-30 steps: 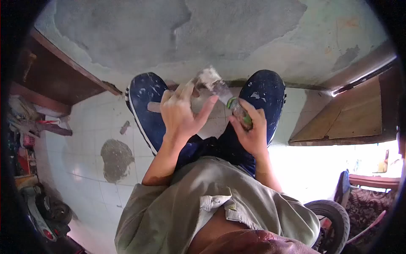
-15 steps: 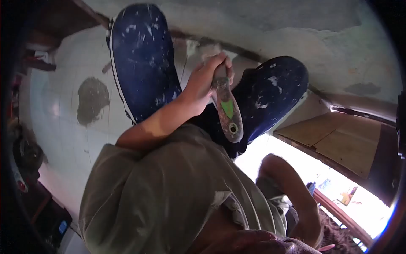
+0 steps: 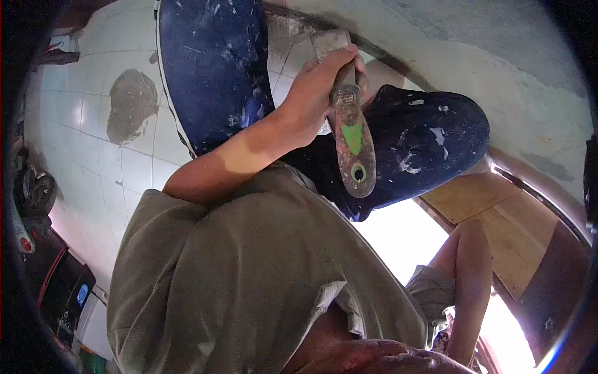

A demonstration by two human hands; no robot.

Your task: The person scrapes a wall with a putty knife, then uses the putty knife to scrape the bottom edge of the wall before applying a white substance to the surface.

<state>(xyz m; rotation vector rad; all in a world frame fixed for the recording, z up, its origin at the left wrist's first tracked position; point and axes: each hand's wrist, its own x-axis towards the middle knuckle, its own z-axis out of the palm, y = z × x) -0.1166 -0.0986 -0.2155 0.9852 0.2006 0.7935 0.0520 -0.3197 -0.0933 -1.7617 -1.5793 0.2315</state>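
My left hand [image 3: 314, 93] is closed around the upper part of a putty knife [image 3: 353, 137], where the handle meets the blade. The worn, stained handle has a green patch and a hole at its end, and it points back toward my body. Beyond my fingers shows part of the grey, crusted blade [image 3: 329, 42], near the foot of the wall. The tool lies between my bent legs, in dark blue trousers [image 3: 212, 68] spotted with white. My right forearm [image 3: 470, 280] is bent back at the lower right, its hand outside the picture.
White floor tiles [image 3: 134, 168] spread out on the left, with a grey patch [image 3: 132, 106] on them. A plastered wall [image 3: 498, 81] rises at the top right. Brown boards [image 3: 504, 224] stand beside a bright opening on the right. Dark objects [image 3: 65, 293] are at the lower left.
My left hand and the putty knife have shifted right and slightly up in the picture. My right elbow has moved right. The view has shifted too, with the left knee now cut off at the top.
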